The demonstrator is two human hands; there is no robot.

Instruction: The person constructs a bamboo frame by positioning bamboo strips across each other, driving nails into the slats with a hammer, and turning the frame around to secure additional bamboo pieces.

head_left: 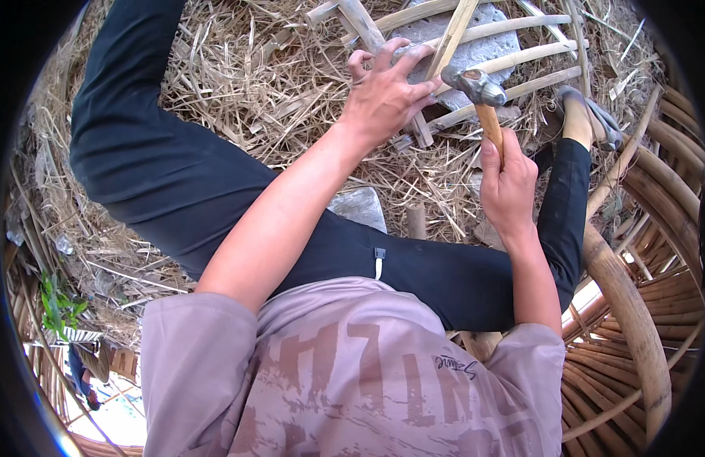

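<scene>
My left hand (387,95) is bent over a bamboo frame (505,61) near the top of the view, its fingers curled on the frame's left end piece and its thumb beside an upright slat (453,34). The frame has several curved slats running to a crosspiece at the right. My right hand (508,179) is wrapped round the wooden handle of a hammer (478,86). The metal hammer head is just right of my left thumb, over the frame. Under the frame lies a flat grey stone block (482,46).
Straw and bamboo shavings (238,84) cover the ground. My legs in dark trousers (208,167) are spread around the work. A grey stone (358,207) and a short bamboo stub (416,221) lie near my thigh. Curved bamboo furniture (626,305) stands at the right.
</scene>
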